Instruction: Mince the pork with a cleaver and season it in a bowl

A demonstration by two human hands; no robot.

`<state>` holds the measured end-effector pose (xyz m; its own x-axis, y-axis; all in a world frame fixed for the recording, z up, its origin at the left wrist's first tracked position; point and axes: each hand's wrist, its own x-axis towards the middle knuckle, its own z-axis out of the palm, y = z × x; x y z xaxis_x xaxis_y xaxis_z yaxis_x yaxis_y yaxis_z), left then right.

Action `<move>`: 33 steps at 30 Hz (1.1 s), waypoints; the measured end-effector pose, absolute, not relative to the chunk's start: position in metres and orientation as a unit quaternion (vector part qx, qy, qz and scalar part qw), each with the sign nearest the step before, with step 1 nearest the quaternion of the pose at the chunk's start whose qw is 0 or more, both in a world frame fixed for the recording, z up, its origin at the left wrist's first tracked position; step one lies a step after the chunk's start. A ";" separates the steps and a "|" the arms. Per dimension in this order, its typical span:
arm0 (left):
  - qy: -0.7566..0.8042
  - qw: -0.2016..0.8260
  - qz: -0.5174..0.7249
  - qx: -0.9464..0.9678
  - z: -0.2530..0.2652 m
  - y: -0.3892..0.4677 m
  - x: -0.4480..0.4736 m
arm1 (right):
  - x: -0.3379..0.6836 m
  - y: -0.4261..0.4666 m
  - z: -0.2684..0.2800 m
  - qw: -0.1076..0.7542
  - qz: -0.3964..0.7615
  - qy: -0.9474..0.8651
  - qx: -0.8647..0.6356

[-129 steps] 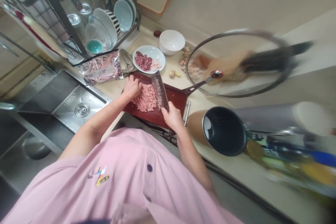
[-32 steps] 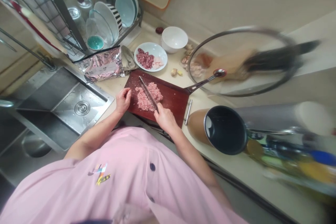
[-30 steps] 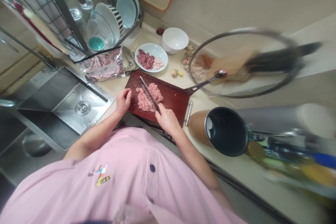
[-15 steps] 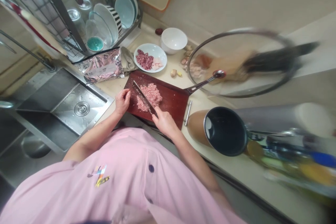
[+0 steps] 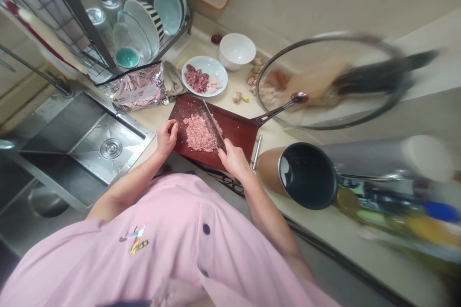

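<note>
My right hand (image 5: 232, 156) is closed around the handle of a kitchen knife (image 5: 213, 123), its long blade lying across the right side of a heap of minced meat (image 5: 199, 133). The pink mince is spread on a dark red cutting board (image 5: 242, 135). At the board's left edge my left hand (image 5: 167, 136) has its fingers curled in; whether anything is inside them is hidden. Behind the board stands a white plate (image 5: 219, 69) with dark red meat pieces (image 5: 196, 79) and paler pieces (image 5: 214, 84).
A steel sink (image 5: 104, 136) lies left, a shiny packet (image 5: 135, 90) and dish rack (image 5: 175, 41) behind it. Beyond the board are a white bowl (image 5: 237, 51) and ginger (image 5: 236, 97). Rightward stand a glass lid (image 5: 317, 122), a dark-lined pot (image 5: 308, 176) and blurred bottles (image 5: 406, 216).
The knife has moved right across the mince, its blade now on the heap's right side, and my right hand went with it. My left hand stays at the board's left edge.
</note>
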<state>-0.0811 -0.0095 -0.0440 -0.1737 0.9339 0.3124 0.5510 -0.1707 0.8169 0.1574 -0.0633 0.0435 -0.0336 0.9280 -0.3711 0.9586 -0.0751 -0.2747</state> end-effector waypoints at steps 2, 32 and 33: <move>0.604 0.210 0.468 0.610 -0.044 -0.009 -0.081 | 0.160 -0.063 0.044 0.013 -0.239 0.682 0.691; 0.600 0.204 0.478 0.608 -0.045 -0.009 -0.082 | 0.156 -0.070 0.047 0.010 -0.264 0.665 0.698; 0.600 0.205 0.477 0.609 -0.044 -0.009 -0.082 | 0.156 -0.070 0.047 -0.011 -0.266 0.663 0.700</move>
